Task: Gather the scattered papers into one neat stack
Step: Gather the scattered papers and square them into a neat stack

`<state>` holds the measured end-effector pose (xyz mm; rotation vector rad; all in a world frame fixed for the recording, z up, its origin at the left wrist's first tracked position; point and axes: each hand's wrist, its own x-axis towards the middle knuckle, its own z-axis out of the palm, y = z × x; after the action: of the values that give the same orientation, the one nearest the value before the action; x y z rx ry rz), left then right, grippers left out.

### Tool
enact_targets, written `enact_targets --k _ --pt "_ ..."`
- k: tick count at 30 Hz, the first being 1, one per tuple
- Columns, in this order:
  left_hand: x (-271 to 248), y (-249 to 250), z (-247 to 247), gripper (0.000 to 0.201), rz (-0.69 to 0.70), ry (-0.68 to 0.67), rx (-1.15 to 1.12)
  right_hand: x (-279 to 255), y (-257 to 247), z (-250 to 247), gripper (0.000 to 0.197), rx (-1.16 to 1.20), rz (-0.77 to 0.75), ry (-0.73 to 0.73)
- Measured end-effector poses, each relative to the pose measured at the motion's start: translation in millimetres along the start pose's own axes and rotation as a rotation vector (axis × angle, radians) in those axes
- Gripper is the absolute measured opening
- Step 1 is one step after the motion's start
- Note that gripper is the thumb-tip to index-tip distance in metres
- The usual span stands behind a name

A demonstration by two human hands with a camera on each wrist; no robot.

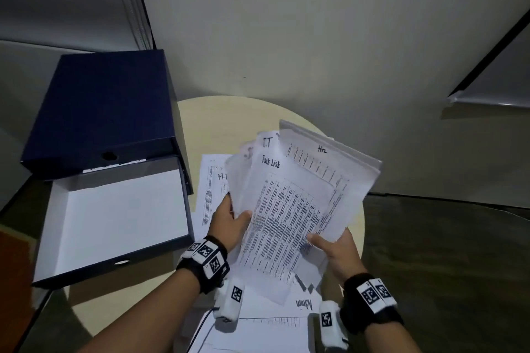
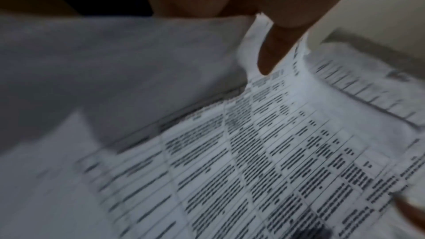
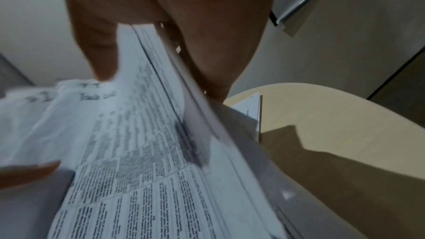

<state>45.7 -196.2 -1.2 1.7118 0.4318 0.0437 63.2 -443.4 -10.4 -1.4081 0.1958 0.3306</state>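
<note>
A fanned bundle of printed papers (image 1: 289, 209) is held in the air above the round table (image 1: 223, 120). Its top sheet reads "Task List". My left hand (image 1: 229, 216) grips the bundle's left edge, thumb on top. My right hand (image 1: 329, 246) pinches its lower right edge, thumb on the printed face. The left wrist view shows my thumb (image 2: 276, 46) pressing the papers (image 2: 230, 170). The right wrist view shows my thumb (image 3: 98, 52) over the sheets (image 3: 142, 170). More sheets lie flat on the table: one on the left (image 1: 212, 186) and one marked "Admin" (image 1: 281, 309) near me.
A dark blue box file (image 1: 100, 106) stands on the left, with its open white-lined tray (image 1: 120, 221) in front, overlapping the table's left edge. A pale wall rises behind the table. Dark floor lies to the right.
</note>
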Motion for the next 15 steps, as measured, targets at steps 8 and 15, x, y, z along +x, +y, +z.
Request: enact_targets --k 8,15 --pt "1.4 5.9 1.4 0.044 0.032 0.072 -0.135 -9.2 -15.1 2.6 0.026 0.006 -0.132 0.091" --pt "5.1 17.6 0.6 0.028 0.086 0.169 -0.05 -3.5 -10.4 0.3 0.021 0.01 -0.07 0.171"
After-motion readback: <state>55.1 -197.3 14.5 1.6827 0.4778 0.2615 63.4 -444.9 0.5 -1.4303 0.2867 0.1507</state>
